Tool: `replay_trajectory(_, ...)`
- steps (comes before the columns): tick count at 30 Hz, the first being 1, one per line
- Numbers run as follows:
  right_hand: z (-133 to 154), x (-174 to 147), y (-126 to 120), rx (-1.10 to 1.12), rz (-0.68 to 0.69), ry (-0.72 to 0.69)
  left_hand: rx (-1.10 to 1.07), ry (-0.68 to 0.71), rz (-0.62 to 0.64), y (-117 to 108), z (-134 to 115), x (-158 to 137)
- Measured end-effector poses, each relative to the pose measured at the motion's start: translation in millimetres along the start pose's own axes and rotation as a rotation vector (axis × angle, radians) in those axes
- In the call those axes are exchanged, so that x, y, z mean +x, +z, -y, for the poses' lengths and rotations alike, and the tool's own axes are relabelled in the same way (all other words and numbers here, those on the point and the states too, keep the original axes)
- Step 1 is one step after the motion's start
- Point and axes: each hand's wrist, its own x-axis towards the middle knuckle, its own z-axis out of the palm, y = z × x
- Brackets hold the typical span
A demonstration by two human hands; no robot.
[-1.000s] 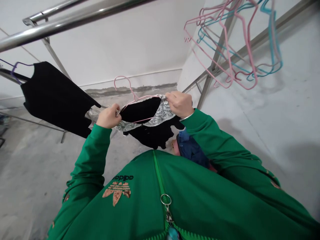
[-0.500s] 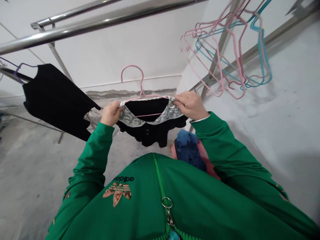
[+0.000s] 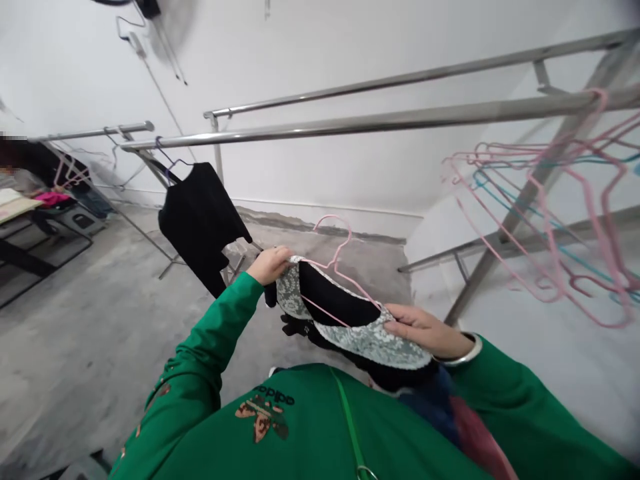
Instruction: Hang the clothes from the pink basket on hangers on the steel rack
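Observation:
Between my hands is a black garment with a white lace collar (image 3: 373, 343), tilted down to the right. A pink hanger (image 3: 341, 257) sits inside its neckline, with the hook standing free above. My left hand (image 3: 271, 265) is closed on the left shoulder of the garment, at the collar's edge. My right hand (image 3: 425, 329) grips the right side of the collar, thumb and fingers pressed on the lace. The lower part of the garment is partly hidden behind my green jacket.
A steel clothes rack (image 3: 350, 127) runs across in front. On its left end hangs a black top (image 3: 195, 220); several pink and blue hangers (image 3: 550, 193) hang at the right. Blue and pink cloth (image 3: 440, 407) lies below my right arm. A person (image 3: 55, 163) is far left by a table (image 3: 17, 208).
My view has turned left and up, showing more of the rack and room. The garment has tilted, its right side now lower and nearer my body. Both hands still hold it.

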Motion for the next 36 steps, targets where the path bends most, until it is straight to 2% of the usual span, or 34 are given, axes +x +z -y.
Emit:
replay_trajectory(3, 15, 27, 18, 0.174, 0.011, -0.008, 0.0, -0.014, -0.011, -9, 27, -7)
replay_trajectory(6, 31, 62, 33, 0.263, -0.027, -0.004, 0.041, -0.058, -0.099, -29, 65, -22)
replay_trajectory(11, 53, 131, 53, 0.264, -0.084, -0.054, 0.209, -0.272, -0.318, -78, 133, -61)
replay_trajectory(14, 70, 178, 69, 0.242, -0.135, -0.117, 0.305, -0.327, -0.339, -90, 158, -84)
replay_trajectory(17, 89, 230, 91, 0.241, -0.221, -0.216, 0.353, -0.282, -0.249, -75, 164, -104)
replay_trajectory(20, 104, 285, 113, 0.226, -0.289, -0.304, 0.324, -0.231, -0.147, -41, 159, -124)
replay_trajectory(23, 109, 337, 132, 0.155, -0.335, -0.372, 0.269, -0.284, -0.108, -8, 152, -145)
replay_trajectory(26, 110, 381, 146, 0.004, -0.423, -0.438, 0.202, -0.344, -0.085, 15, 146, -164)
replay_trajectory(30, 112, 417, 161, -0.103, -0.545, -0.478, 0.133, -0.377, -0.037, 30, 140, -185)
replay_trajectory(36, 105, 442, 176, -0.302, -0.56, -0.411, 0.085, -0.414, 0.067, 41, 131, -195)
